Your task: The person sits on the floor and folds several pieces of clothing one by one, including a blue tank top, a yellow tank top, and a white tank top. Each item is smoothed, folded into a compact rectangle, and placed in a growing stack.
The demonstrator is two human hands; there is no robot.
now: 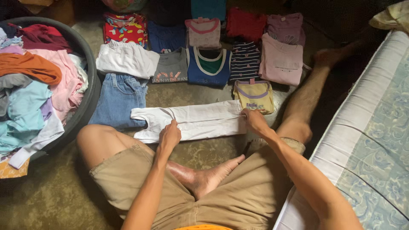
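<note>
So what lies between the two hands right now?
In the head view, only the white garment spans the stretch, laid flat on the floor; the left hand presses its lower edge and the right hand holds its right end.

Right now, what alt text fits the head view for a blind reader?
A seated person's left hand and right hand press a white garment flat on the floor, with folded clothes laid in rows beyond and a laundry tub at left.
</note>
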